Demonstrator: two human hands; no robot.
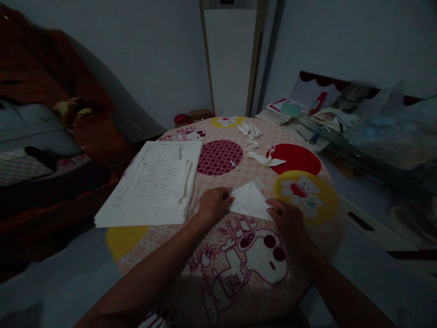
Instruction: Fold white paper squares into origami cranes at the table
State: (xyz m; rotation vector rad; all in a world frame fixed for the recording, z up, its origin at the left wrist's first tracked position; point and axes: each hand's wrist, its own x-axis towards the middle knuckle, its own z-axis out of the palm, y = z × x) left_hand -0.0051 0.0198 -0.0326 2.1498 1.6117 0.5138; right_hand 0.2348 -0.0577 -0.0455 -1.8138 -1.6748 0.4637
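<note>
A folded sheet of white paper [248,202], roughly triangular with lines of writing on it, lies on the round table in front of me. My left hand [215,203] pinches its left corner. At the opposite corner, the fingers of my right hand [284,216] are closed on the paper's edge. Beyond the paper are several folded paper birds, among them one with spread wings [266,160] and another [251,131] farther back. To the left of my left hand lies a stack of written paper sheets [150,182], with narrow paper strips [186,180] on top.
A patterned cloth [218,255] with cartoon figures covers the table. On the right stands a glass-topped cabinet [341,146] with papers, a red tube [317,103] and a clear plastic bag [385,123]. A wooden bench [97,132] with a grey bag [37,127] is at the left.
</note>
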